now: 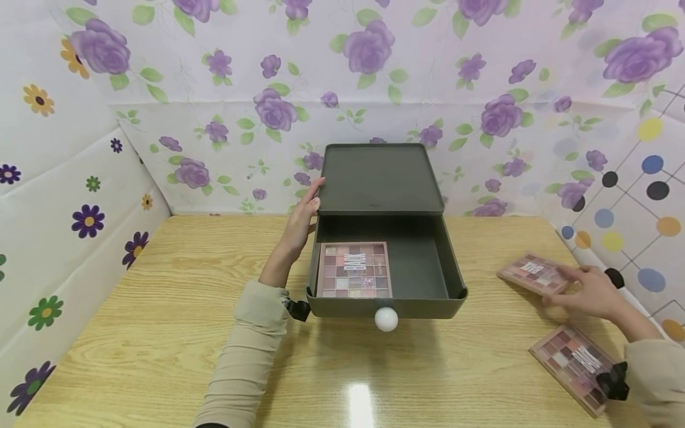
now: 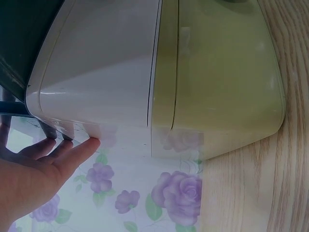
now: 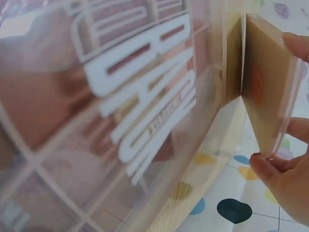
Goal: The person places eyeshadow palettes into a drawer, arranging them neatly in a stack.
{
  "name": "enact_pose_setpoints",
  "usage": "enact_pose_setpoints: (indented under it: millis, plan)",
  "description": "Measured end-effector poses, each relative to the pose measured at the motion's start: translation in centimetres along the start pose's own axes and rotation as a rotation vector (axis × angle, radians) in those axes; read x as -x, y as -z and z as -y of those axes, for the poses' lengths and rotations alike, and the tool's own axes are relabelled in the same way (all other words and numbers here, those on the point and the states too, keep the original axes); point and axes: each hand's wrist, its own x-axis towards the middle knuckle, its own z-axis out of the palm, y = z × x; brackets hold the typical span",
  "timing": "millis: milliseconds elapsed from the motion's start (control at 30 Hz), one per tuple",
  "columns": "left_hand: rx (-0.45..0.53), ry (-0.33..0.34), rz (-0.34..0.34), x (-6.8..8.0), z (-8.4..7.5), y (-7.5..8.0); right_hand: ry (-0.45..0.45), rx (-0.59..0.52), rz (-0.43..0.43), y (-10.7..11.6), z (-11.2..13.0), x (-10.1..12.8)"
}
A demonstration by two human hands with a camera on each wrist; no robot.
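A dark green drawer box (image 1: pixel 380 178) stands at the back of the wooden table, its drawer (image 1: pixel 423 267) pulled out, a white knob (image 1: pixel 386 319) on the front. One pink eyeshadow palette (image 1: pixel 354 270) lies flat in the drawer's left half. My left hand (image 1: pixel 306 211) rests with straight fingers against the box's upper left corner; the left wrist view shows fingertips (image 2: pixel 89 144) touching the box (image 2: pixel 217 72). At the right, my right hand (image 1: pixel 585 291) grips a second palette (image 1: pixel 527 272), pinched and tilted up on edge in the right wrist view (image 3: pixel 265 82).
A third palette (image 1: pixel 572 359) lies on the table (image 1: pixel 160 309) near the front right, under my right wrist, and fills the right wrist view (image 3: pixel 120 96). Flowered padded walls close in the table on the left, back and right.
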Motion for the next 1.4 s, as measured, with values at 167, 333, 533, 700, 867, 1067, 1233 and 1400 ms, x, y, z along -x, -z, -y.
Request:
enact_pose_setpoints:
  millis: [167, 333, 533, 700, 867, 1067, 1233, 1400]
  plan:
    - [0.003, 0.002, 0.001, 0.0, 0.0, -0.1, -0.023, -0.046, -0.035, 0.7, 0.2, 0.8]
    - [-0.004, 0.002, 0.002, 0.0, 0.0, -0.1, 0.018, -0.109, -0.132, 1.4, 0.5, 1.4]
    - [0.004, 0.000, 0.000, 0.0, 0.1, 0.0, -0.023, -0.155, -0.158, 2.1, 1.3, 1.9]
    - [0.015, 0.001, -0.001, 0.0, 0.1, 0.0, -0.016, -0.140, -0.184, 2.7, 2.3, 2.3]
    - [0.008, 0.001, 0.002, 0.0, 0.1, 0.0, -0.002, -0.132, -0.210, 3.4, 3.2, 2.7]
    - [-0.023, 0.002, 0.010, 0.0, 0.1, 0.1, 0.016, -0.140, -0.234, 4.4, 4.3, 3.2]
    - [-0.011, 0.003, 0.004, 0.0, 0.0, 0.1, 0.053, -0.134, -0.283, 5.3, 5.2, 3.5]
    - [-0.011, 0.003, 0.002, 0.0, 0.0, 0.0, 0.089, -0.157, -0.323, 6.1, 6.3, 3.8]
